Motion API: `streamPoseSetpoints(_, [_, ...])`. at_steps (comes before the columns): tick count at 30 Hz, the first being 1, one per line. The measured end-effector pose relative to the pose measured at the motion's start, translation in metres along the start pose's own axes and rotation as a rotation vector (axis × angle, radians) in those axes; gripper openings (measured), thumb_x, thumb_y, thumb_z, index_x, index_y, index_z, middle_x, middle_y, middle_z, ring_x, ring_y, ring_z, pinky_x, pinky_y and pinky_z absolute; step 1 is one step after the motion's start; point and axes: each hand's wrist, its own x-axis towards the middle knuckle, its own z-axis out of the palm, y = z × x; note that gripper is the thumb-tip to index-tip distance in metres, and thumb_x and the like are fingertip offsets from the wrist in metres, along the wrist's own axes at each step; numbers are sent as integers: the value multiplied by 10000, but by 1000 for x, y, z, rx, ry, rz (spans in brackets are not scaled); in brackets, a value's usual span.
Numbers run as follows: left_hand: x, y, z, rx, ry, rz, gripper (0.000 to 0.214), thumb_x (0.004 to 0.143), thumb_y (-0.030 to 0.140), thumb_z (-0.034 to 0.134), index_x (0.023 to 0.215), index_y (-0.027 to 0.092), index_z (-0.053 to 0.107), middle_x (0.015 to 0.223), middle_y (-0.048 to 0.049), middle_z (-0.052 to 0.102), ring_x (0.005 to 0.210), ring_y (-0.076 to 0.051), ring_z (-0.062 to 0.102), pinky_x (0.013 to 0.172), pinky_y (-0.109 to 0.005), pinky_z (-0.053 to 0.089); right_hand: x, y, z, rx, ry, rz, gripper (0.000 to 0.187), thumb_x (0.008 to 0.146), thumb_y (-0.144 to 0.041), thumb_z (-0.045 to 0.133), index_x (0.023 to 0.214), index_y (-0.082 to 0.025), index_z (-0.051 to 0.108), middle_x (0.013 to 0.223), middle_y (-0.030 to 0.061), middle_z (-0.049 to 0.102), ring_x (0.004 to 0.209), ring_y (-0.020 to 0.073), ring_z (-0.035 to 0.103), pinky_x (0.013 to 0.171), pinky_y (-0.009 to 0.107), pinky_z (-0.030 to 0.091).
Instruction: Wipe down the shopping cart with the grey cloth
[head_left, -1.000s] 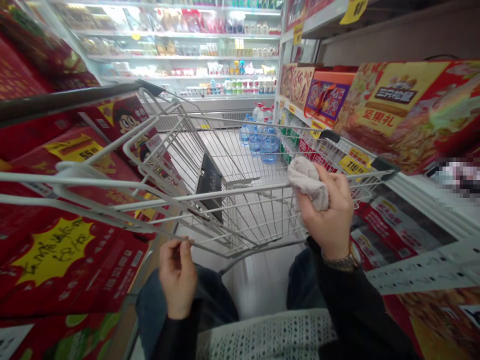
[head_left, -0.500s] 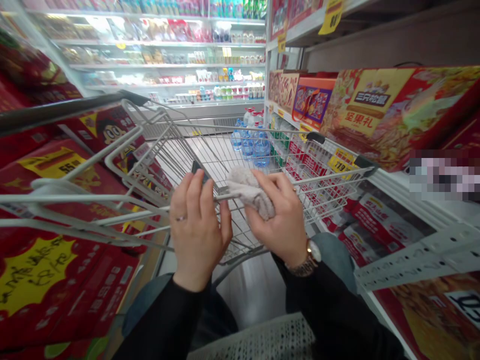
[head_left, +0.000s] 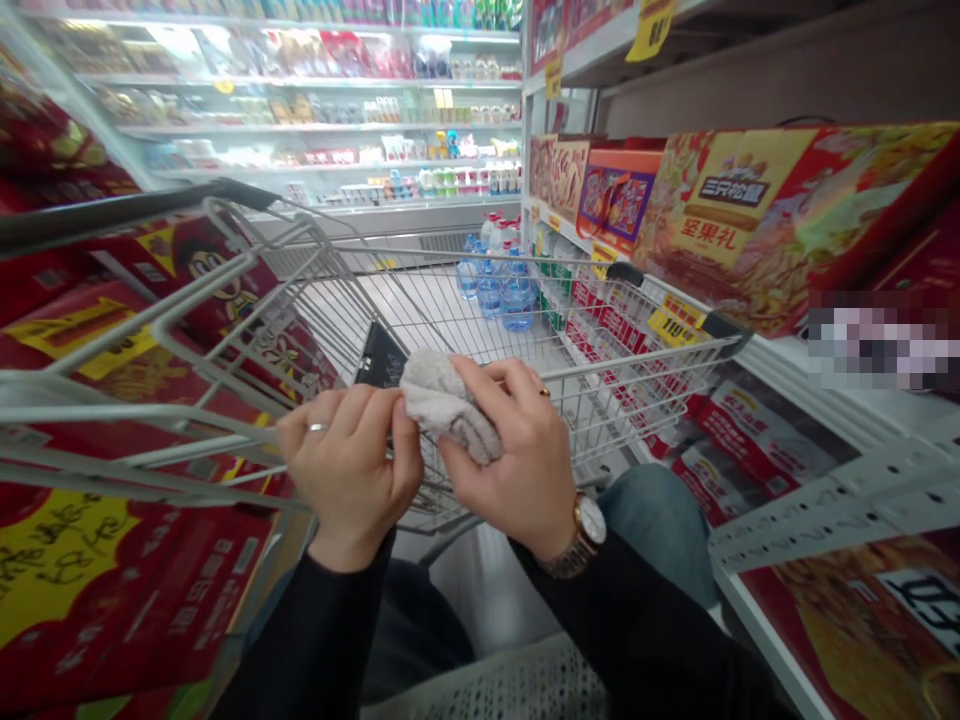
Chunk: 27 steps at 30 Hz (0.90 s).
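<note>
R hand (head_left: 517, 460) grip: closed on grey cloth (head_left: 450, 405), held at cart (head_left: 637, 361) rim. L hand (head_left: 349, 470) grip: curled tight on rim, just beside cloth. Nut box (head_left: 720, 240), R shelf (head_left: 799, 400): "三只松鼠", "坚果礼"; tag (head_left: 675, 322) below: 119. Yellow sign (head_left: 67, 560), L: handwritten 68, rest unclear. Cart's R edge v. close to shelf. Open floor (head_left: 337, 300) past cart, w/ water jugs (head_left: 517, 295) nr shelf end.

Clearance is available above the wire basket (head_left: 450, 296), forward of the left hand (head_left: 349, 475) and right hand (head_left: 521, 460). The near top rail (head_left: 637, 359), at hand level, obstructs straight forward travel. Red cartons (head_left: 172, 590) restrict lateral movement beyond the left hand; a perforated shelf frame (head_left: 847, 528) limits it beyond the right.
</note>
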Motion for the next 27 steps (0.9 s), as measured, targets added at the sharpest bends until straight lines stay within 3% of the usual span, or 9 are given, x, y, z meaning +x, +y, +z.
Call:
streamPoseSetpoints(3, [-4,-11,-6,68,24,-2,100,860,319,615,829,233,658,771,-35,624,838,-231,543,981,-453,297,-6,27,-22,-19,47,61,550,823,-261,665,1368,-272,594,1091,71,620,1025,242,606,891,450,579])
streamPoseSetpoints(7, [-10,-24,-14,193,41,38,202,900,363,539,764,229,605,710,-15,571,802,-195,537,908,-453,337,-17,85,-69,-175,205,184,501,823,-301,697,1319,-263,640,1085,66,655,959,227,656,891,443,559])
streamPoseSetpoints(10, [-13,-28,-16,228,39,5,221,903,371,510,742,229,559,697,-7,529,794,-184,534,893,-465,342,-23,110,-93,-274,316,238,453,817,-345,710,1259,-247,683,1045,60,673,954,239,671,899,450,549])
streamPoseSetpoints(13, [-13,-23,-15,213,39,-18,223,895,373,523,728,227,545,702,-15,532,821,-200,551,921,-494,342,-22,102,-87,-290,320,246,486,796,-312,714,1277,-257,673,1054,60,663,963,243,664,904,459,549])
streamPoseSetpoints(19, [-12,5,-7,92,27,-38,169,927,320,530,962,230,669,961,-60,709,965,-254,604,1078,-567,288,-16,28,-22,31,82,102,621,781,-246,685,1393,-255,579,1118,67,617,1057,238,608,914,439,568])
streamPoseSetpoints(21, [-13,8,-9,60,16,-12,194,923,312,551,1053,245,678,1021,-66,717,1037,-271,611,1116,-574,275,-15,17,-14,74,36,87,624,785,-256,684,1398,-259,573,1116,65,620,1064,241,606,914,439,570])
streamPoseSetpoints(24, [-14,5,-17,49,-65,13,259,932,295,540,1164,287,656,1091,-50,706,1127,-267,609,1194,-597,201,-13,34,-30,57,42,145,577,789,-242,685,1359,-281,605,1107,52,641,998,220,635,910,429,568])
streamPoseSetpoints(27, [-14,-1,-25,79,-152,15,277,954,291,496,1200,298,623,1151,-16,683,1188,-249,604,1227,-610,167,-11,77,-65,-74,152,229,510,796,-268,701,1304,-274,650,1114,61,659,984,226,660,924,438,555])
